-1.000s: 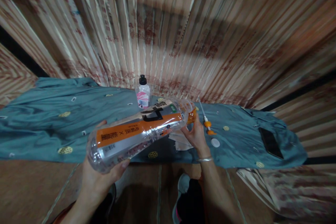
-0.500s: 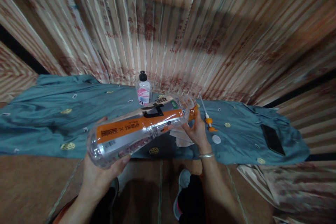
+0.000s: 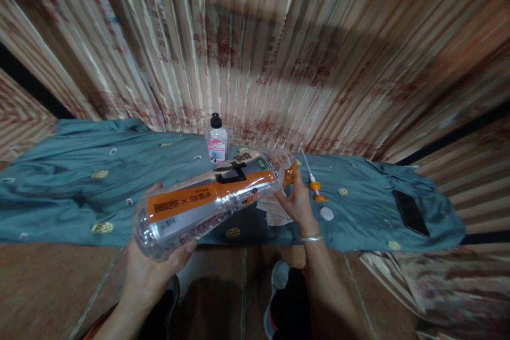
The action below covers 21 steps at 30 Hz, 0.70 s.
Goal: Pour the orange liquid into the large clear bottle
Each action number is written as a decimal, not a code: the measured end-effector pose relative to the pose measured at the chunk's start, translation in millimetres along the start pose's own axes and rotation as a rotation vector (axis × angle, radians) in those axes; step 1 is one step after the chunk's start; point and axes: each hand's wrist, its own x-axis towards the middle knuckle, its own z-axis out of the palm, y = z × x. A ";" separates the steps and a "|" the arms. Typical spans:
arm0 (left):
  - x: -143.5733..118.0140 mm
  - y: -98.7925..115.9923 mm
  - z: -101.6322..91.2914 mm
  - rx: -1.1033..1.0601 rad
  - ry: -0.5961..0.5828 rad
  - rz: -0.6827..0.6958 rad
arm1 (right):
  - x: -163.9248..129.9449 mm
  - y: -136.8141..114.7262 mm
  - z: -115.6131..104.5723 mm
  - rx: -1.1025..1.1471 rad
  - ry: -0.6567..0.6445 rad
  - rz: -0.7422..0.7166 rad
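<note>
So from where I'm standing, the person's got a big clear plastic bottle (image 3: 211, 199) held up in both hands, pretty much dead center of the frame. It's lying nearly on its side, long axis running from lower left up to the upper right, base toward the person and the neck pointing away at the wall. Orange and grey label wraps the middle, with dark print on it.

Left hand (image 3: 153, 263) cups the fat bottom end from underneath, fingers curled round the base with the thumb showing on the near side. Right hand (image 3: 297, 202) is up at the neck, fingers closed around the orange cap (image 3: 290, 172). There's a thin bangle on that wrist.

Underneath all that is a teal cloth (image 3: 71, 191) spread across the table, stretching from the left edge to the right. A small bottle with a black cap and pink label (image 3: 216, 143) stands upright just behind the big one, near the wall. Right of the right hand there's an orange pump tube (image 3: 313, 180) lying flat on the cloth, and a white round lid (image 3: 326, 213) just below it. Some crumpled paper (image 3: 273, 212) sits under the bottle's neck. Far right, a dark phone (image 3: 410, 213) lies flat on the cloth.
</note>
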 end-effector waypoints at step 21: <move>-3.8 10.8 9.9 -0.204 -0.009 -0.071 | 1.2 0.1 -5.2 0.042 -0.038 0.073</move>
